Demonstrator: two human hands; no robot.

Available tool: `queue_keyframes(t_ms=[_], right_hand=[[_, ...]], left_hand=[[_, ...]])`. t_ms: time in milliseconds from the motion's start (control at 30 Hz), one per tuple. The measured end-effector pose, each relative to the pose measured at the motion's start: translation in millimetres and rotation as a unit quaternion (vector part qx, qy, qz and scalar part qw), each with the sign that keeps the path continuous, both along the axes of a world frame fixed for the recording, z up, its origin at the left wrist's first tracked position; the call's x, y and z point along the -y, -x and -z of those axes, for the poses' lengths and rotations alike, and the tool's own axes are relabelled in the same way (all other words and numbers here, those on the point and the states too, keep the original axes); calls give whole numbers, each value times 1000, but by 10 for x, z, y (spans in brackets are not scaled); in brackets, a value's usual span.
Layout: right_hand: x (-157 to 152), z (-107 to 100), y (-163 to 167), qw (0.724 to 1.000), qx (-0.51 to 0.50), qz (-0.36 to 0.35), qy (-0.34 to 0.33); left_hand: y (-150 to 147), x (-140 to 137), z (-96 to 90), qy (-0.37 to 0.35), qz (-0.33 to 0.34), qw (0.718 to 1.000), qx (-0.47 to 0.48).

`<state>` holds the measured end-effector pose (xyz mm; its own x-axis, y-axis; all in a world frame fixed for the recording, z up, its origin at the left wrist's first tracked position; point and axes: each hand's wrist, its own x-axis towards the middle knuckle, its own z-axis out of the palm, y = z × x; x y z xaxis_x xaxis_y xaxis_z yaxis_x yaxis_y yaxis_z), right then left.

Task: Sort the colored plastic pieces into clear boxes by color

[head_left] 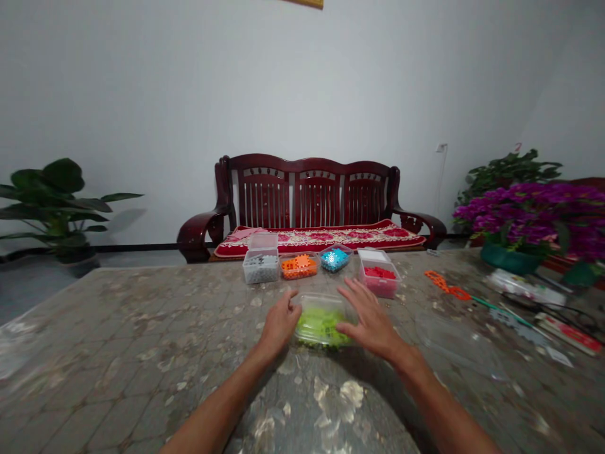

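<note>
A clear plastic box (326, 306) of lime-green toy pieces (319, 325) sits on the table between my two hands, with a clear cover over its top. My left hand (278, 321) grips the box's left side, its thumb against the edge. On the opposite side, my right hand (371, 318) holds the right edge; its thumb lies over the near right part and its fingers reach along the far right corner. The undersides of both hands are hidden.
Beyond stand boxes of grey (261, 268), orange (299, 266), blue (335, 258) and red pieces (379, 280). At right lie a clear lid (458, 343), a joined orange strip (447, 285) and a red-and-white box (570, 333), near purple flowers (529, 214). A wooden bench (314, 167) stands behind the table.
</note>
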<state>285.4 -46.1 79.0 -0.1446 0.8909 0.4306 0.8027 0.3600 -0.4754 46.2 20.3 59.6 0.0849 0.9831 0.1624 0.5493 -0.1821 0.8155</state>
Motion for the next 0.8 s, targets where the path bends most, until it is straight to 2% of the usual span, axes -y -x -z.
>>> queue_keyframes(t_ms=[100,200,367,500,600,800], right_hand=[[47,36,119,986,117,-34,111],[32,67,150,976,145,-23,159],[-22,53,111,978,129,-20,162],[-8,51,115,977,129,-16,171],[8,67,119,976,128,-17,178],[-27,69,108,972,129,-33,195]], left_hand=[[-11,-10,-8,-4,-1,1000,-26],[-18,0,18,-17,0,998,-54],[-23,-26,92,-64,20,994,-88],[-13,-96,173,-138,153,972,-110],[-3,-109,222,-127,227,955,-144],[-6,-115,209,-114,249,943,-189]])
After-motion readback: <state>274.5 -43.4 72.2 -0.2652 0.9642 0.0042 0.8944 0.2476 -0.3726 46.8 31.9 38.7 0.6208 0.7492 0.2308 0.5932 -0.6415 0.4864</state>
